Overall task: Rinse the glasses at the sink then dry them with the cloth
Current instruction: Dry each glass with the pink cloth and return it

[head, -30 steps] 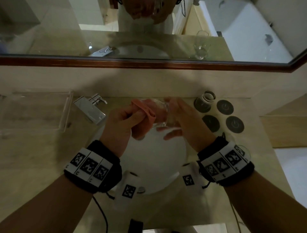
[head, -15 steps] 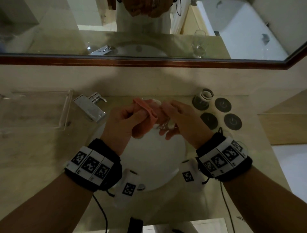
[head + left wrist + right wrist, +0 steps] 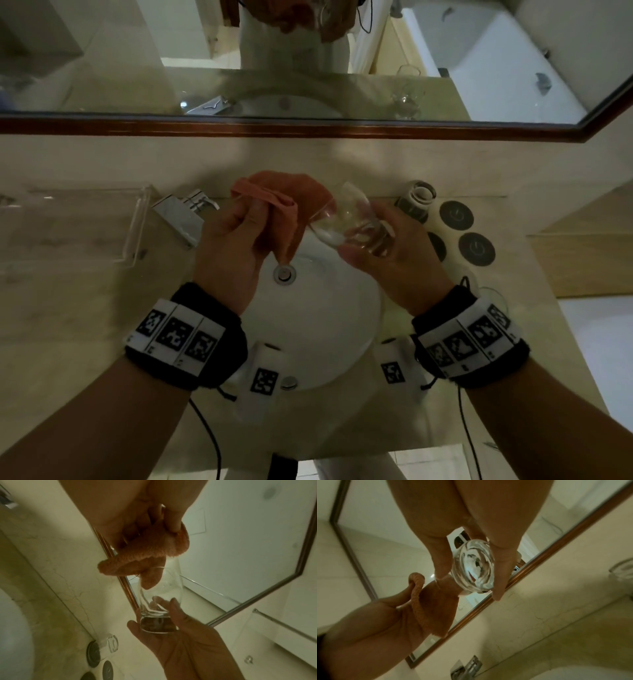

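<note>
My right hand grips a clear glass by its thick base, above the white sink. The glass lies tilted, its mouth toward the left. An orange cloth is bunched in my left hand, thumb over its fold. In the left wrist view an end of the cloth reaches the mouth of the glass. The right wrist view shows the glass base pinched between thumb and fingers, with the cloth just beyond it.
A second glass stands upside down on a dark coaster at the back right, beside other round coasters. A chrome faucet and a clear tray are on the left. The mirror runs along the back wall.
My hands have drawn apart and the cloth has come mostly out of the glass. The glass has tipped so that its mouth faces left, and the sink drain now shows.
</note>
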The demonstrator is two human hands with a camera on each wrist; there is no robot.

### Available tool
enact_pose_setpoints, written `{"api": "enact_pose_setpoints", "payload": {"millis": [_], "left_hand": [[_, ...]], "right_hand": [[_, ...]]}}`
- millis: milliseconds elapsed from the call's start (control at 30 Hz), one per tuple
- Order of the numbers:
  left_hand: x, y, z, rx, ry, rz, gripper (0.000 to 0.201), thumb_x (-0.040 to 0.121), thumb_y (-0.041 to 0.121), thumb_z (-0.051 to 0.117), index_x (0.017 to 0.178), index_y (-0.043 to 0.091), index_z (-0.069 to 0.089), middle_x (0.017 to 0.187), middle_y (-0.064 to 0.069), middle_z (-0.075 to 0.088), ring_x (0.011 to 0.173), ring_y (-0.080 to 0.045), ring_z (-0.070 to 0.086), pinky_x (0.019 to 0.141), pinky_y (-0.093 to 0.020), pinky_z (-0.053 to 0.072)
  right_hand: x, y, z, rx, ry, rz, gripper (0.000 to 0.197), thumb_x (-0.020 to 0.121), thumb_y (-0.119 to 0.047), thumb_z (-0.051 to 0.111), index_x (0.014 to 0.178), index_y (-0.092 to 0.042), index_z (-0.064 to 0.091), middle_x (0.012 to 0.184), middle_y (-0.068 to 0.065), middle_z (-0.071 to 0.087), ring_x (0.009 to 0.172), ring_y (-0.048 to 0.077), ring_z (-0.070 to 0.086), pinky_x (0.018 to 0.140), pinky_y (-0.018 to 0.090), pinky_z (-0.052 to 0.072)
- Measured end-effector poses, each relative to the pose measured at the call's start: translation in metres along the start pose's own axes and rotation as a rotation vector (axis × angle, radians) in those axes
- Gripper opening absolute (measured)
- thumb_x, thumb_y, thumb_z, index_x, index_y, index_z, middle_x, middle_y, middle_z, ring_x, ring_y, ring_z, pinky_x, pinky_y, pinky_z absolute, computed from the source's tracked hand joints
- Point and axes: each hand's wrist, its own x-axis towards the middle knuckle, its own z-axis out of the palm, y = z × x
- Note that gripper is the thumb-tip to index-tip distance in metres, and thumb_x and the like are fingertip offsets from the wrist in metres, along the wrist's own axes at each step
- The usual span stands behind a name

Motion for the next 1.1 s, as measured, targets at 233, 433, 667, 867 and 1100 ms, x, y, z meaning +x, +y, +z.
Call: {"api": "enact_pose_setpoints", "payload": {"millis": [233,433,667,867,1100], "left_hand": [[0.001,0.009,0.011,-0.152,0.030,-0.012,0.048,0.099,0.029,0.044,0.135,-0.001,0.050,0.137,-0.022,0.059,0.128,-0.040,0.055,0.108,-0.059,0.041],[0.002,0.012,0.016,-0.164,0.094,0.010,0.061,0.098,0.035,0.041,0.143,-0.006,0.041,0.143,-0.032,0.047,0.131,-0.049,0.047,0.109,-0.070,0.032],[0.006,0.008,0.011,-0.131,0.013,0.021,0.035,0.102,0.028,0.039,0.127,0.016,0.061,0.123,-0.008,0.070,0.116,-0.028,0.066,0.095,-0.047,0.055],[0.004,-0.003,0.019,-0.002,-0.192,-0.010,0.027,0.095,0.023,0.053,0.105,0.036,0.074,0.106,0.000,0.073,0.098,-0.021,0.069,0.079,-0.030,0.057],[0.005,0.006,0.017,0.086,-0.241,0.066,0.021,0.089,0.022,0.058,0.107,0.017,0.068,0.090,-0.007,0.070,0.076,-0.032,0.061,0.070,-0.032,0.057]], "right_hand": [[-0.001,0.000,0.006,0.196,0.154,-0.045,0.054,0.084,-0.026,0.078,0.132,-0.016,0.055,0.117,0.001,0.067,0.103,0.016,0.068,0.091,0.044,0.059],[-0.005,0.002,0.011,0.400,0.191,-0.063,0.051,0.084,-0.030,0.070,0.129,-0.010,0.056,0.114,0.009,0.069,0.098,0.024,0.070,0.080,0.031,0.058],[0.000,-0.004,0.006,0.555,0.246,-0.165,0.056,0.088,-0.023,0.069,0.132,0.003,0.045,0.112,0.007,0.065,0.096,0.022,0.068,0.078,0.036,0.058],[0.007,-0.012,0.016,0.293,0.133,-0.178,0.064,0.083,-0.041,0.066,0.135,-0.008,0.049,0.122,-0.001,0.058,0.110,0.016,0.062,0.090,0.052,0.059],[0.006,-0.009,0.011,0.334,0.000,-0.148,0.063,0.091,-0.041,0.055,0.143,-0.011,0.039,0.126,0.012,0.067,0.115,0.028,0.067,0.096,0.056,0.055]]}}
